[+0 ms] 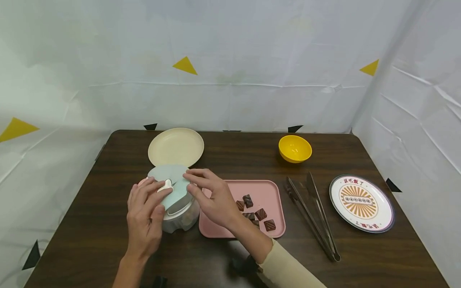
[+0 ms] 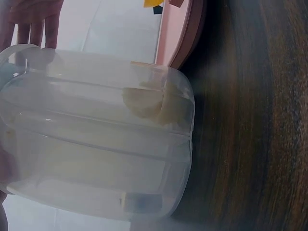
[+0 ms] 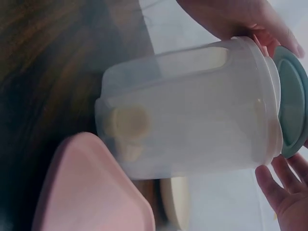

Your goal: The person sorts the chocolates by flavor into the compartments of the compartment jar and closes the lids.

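Note:
A translucent plastic canister (image 3: 192,110) with a pale blue-green lid (image 1: 175,182) stands left of the pink tray. Several small beige pieces (image 3: 130,122) lie at its bottom. In the right wrist view the lid is tilted, partly raised from the rim. My left hand (image 1: 145,214) grips the lid's left side, fingers curved over it beside the white knob (image 1: 166,185). Across from it, my right hand (image 1: 214,196) touches the lid's right edge with fairly straight fingers and thumb.
Several dark chocolates (image 1: 261,214) lie on the pink tray (image 1: 274,192). A cream plate (image 1: 176,147) sits behind the canister, a yellow bowl (image 1: 295,149) at the back. Metal tongs (image 1: 318,224) and a patterned plate (image 1: 385,204) are on the right.

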A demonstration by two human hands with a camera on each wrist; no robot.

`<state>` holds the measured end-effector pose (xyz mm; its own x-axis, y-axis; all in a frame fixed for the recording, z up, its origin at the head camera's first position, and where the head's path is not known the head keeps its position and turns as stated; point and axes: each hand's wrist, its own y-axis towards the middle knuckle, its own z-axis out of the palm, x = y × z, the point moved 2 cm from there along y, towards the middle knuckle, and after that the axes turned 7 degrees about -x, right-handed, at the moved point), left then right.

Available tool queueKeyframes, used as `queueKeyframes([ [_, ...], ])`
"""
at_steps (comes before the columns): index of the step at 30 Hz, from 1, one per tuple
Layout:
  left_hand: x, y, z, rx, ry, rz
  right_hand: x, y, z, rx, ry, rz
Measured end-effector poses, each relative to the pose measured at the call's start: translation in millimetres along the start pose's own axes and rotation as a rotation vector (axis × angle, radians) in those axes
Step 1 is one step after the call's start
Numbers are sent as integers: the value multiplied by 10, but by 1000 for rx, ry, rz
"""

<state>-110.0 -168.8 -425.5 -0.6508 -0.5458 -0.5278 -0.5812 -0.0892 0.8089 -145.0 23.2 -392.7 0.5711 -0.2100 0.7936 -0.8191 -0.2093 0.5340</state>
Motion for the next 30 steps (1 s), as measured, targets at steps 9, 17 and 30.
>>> queueKeyframes([
  [9, -11, 10, 3, -8, -7, -21, -25, -69, 10, 4, -45, -20],
  [17, -27, 27, 4, -9, -17, -19, -24, -81, 5, 7, -84, -51],
  [30, -97, 66, -2, -19, -26, 7, -84, -115, 10, 7, -116, -50],
])
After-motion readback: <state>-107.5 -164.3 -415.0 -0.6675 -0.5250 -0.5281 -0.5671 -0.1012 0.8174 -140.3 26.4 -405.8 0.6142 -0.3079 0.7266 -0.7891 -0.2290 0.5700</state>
